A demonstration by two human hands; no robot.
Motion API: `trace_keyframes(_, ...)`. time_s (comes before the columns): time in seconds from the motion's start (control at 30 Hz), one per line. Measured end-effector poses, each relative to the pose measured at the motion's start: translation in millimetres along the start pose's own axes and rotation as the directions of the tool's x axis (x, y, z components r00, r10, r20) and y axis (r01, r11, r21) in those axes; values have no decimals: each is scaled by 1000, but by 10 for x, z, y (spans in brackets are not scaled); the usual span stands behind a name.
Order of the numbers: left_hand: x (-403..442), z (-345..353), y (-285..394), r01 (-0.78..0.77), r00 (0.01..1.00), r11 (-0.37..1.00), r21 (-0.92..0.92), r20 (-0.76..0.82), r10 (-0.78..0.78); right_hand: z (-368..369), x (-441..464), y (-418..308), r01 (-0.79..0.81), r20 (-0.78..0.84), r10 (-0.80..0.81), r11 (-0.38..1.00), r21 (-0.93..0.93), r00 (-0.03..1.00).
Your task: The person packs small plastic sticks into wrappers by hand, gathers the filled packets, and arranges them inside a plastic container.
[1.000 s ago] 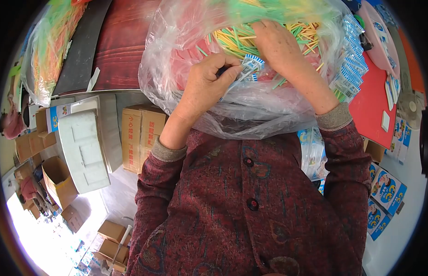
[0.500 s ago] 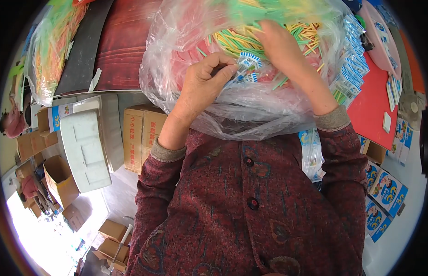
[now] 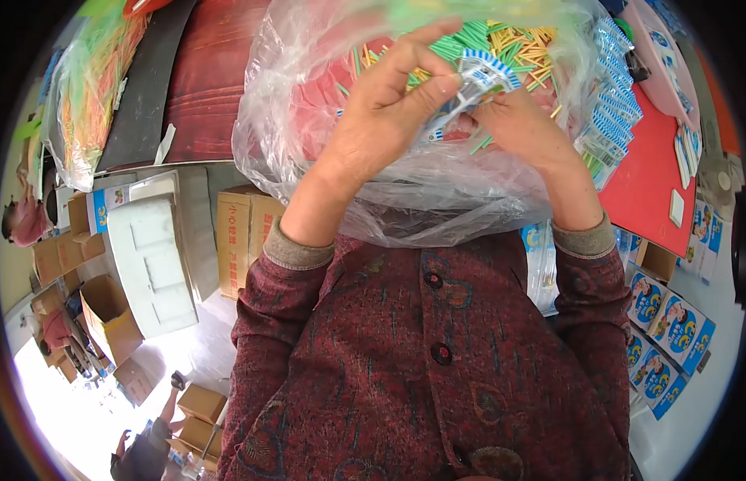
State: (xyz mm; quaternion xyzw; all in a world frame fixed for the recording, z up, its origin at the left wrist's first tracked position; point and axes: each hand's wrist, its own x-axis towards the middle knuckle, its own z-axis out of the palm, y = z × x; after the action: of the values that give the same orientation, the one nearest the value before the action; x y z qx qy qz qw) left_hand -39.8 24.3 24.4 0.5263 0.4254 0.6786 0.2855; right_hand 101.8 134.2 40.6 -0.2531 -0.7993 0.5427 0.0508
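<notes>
My left hand [image 3: 393,108] pinches a small clear packet [image 3: 485,76] with a blue-and-white striped edge. Close on its right is my right hand [image 3: 529,132], its fingers curled behind the packet's lower edge; what they hold is hidden. Both hands are over a large open clear plastic bag [image 3: 413,204]. Short green and yellow sticks [image 3: 525,52] lie in the bag beyond the hands, with some pink material [image 3: 317,112] at its left side. Beside the bag on the right, striped packets [image 3: 613,104] are stacked in an overlapping row.
A red board [image 3: 649,184] and a pink basin [image 3: 657,60] are at the right. Another bag of coloured sticks [image 3: 96,96] lies at the upper left. Cardboard boxes [image 3: 241,236] and a white foam box [image 3: 153,264] stand below left. People [image 3: 145,453] are in the background.
My right hand has come back from the sticks to the packet. My left hand has moved up and right with the packet. Another person has appeared at the lower left.
</notes>
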Motion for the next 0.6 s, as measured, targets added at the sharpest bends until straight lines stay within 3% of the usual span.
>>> trace_keyframes(0.07,1,66,-23,158,987,986,-54,31,-156,83,-73,-4,64,-78,-58,995,75,995)
trace_keyframes(0.1,-4,84,-13,159,987,986,-54,33,-157,81,-78,12,63,-81,-57,995,77,995)
trace_keyframes(0.2,-24,94,1,285,958,946,-156,75,-277,90,-58,71,29,8,-29,1000,-5,1000)
trace_keyframes(0.27,-39,46,-47,397,917,887,-235,61,-394,122,-40,133,-47,68,33,976,214,997)
trace_keyframes(0.4,-25,59,46,409,912,892,-195,60,-405,144,-68,68,-46,-27,52,983,180,998)
trace_keyframes(0.47,-33,47,84,206,965,949,-239,-113,-238,59,-25,46,-45,-17,60,887,459,998)
trace_keyframes(0.5,-38,5,115,207,964,948,-240,-113,-239,-6,15,83,-47,-16,61,887,459,998)
trace_keyframes(0.57,-64,-142,194,159,947,886,-435,-185,-261,-164,130,183,60,-219,-68,997,-41,973)
trace_keyframes(0.6,-93,-203,219,179,940,854,-488,-172,-296,-177,180,223,59,-219,-67,997,-42,973)
